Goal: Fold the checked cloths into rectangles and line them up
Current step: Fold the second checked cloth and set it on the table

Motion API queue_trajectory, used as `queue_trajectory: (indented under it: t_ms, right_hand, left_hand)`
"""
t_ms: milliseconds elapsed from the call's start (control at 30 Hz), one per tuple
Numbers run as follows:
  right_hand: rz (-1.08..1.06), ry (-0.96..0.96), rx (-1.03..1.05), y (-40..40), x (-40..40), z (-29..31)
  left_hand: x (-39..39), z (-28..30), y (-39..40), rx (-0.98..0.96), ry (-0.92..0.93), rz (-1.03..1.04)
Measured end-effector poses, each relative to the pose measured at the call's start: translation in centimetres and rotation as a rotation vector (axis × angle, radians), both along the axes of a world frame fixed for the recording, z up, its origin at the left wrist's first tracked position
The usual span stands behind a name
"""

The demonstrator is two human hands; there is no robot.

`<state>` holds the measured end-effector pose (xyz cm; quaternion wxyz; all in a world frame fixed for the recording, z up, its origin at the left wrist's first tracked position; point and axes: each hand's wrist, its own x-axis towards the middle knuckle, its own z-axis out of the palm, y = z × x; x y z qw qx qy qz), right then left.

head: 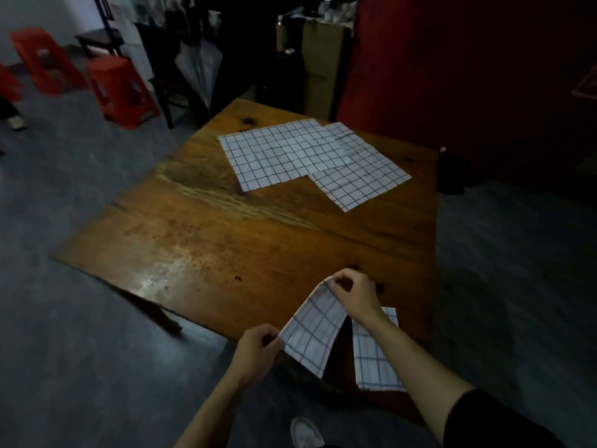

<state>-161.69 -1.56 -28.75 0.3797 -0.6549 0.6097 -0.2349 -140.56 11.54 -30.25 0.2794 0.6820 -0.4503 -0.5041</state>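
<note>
Stools [122, 92] in red plastic stand far off on the floor to my left, well clear of the work. My left hand [258, 349] pinches the near corner of the folded cloth [311, 331], out past the near edge of the table [226, 247], so the fabric hangs taut instead of sagging. My right hand [353, 294] pinches the far corner over the wood, thumb and fingers curled on it, keeping the fold square. Just beside it, under my right forearm, a finished cloth [376, 363] lies along the near edge, likely the mark to line up against. Two open cloths [290, 153] wait overlapped at the far side, and bare wood between gives me room to lay this one down.
</note>
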Motion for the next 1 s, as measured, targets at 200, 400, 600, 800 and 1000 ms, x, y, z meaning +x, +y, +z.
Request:
queue_trajectory:
  t_ms: [200, 400, 600, 800, 1000]
  right_hand:
    - [0.031, 0.047, 0.175, 0.7, -1.9, -1.9]
    - [0.022, 0.073, 0.202, 1.7, -3.5, -3.6]
    - [0.044, 0.018, 0.147, 0.4, -3.7, -2.8]
    - [0.17, 0.043, 0.066, -1.7, -0.2, -1.0]
    - [0.339, 0.119, -0.008, 0.0, 6.0, 1.7]
  left_hand:
    - [-0.2, -1.0, -2.7, 0.148, -0.102, -0.113]
    - [-0.2, -0.6, -3.0, 0.12, -0.41, -0.133]
    - [0.0, 1.6, -4.6, 0.041, -0.562, -0.125]
    - [3.1, 4.7, -3.5, -0.03, -0.696, -0.055]
    - [9.1, 6.8, -1.6, -0.1, -0.782, -0.015]
